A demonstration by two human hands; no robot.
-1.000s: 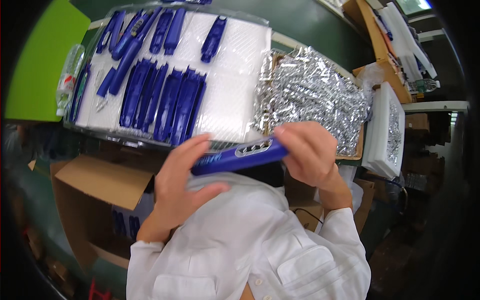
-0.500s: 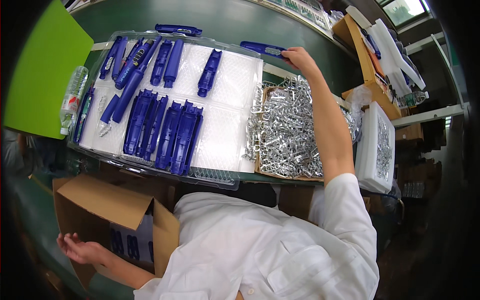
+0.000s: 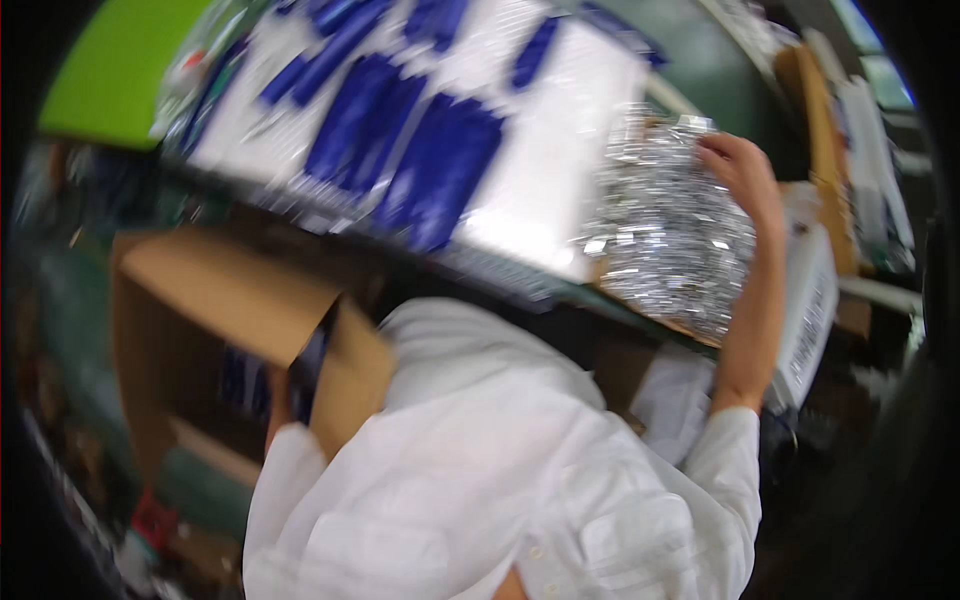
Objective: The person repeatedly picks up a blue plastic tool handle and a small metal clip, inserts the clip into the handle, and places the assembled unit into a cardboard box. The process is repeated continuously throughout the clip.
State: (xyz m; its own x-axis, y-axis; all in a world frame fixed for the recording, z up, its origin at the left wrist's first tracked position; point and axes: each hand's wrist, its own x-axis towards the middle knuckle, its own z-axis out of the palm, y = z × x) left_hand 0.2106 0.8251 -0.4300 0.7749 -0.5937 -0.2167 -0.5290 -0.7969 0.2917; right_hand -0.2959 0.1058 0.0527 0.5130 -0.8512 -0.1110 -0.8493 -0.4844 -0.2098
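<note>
My right hand (image 3: 740, 172) is over the far right part of a heap of shiny metal clips (image 3: 670, 230). Its fingers bend toward the clips, but blur hides whether any are between them. My left arm reaches into an open cardboard box (image 3: 225, 300) at lower left. Only the back part of my left hand (image 3: 280, 388) shows there, its fingers hidden behind the box flap. Next to it in the box are dark blue pieces (image 3: 240, 378). A long blue plastic shell (image 3: 622, 35) lies beyond the tray's far right edge, away from both hands.
On the table, a white-lined tray (image 3: 545, 190) carries several blue plastic shells (image 3: 435, 165). A green panel (image 3: 110, 75) stands at far left. Right of the clips are a white box (image 3: 808, 310) and a wooden shelf edge (image 3: 820, 140).
My right hand has let go of the blue shell and come back over the clips. My left hand has moved from outside the cardboard box into it. The whole view has shifted.
</note>
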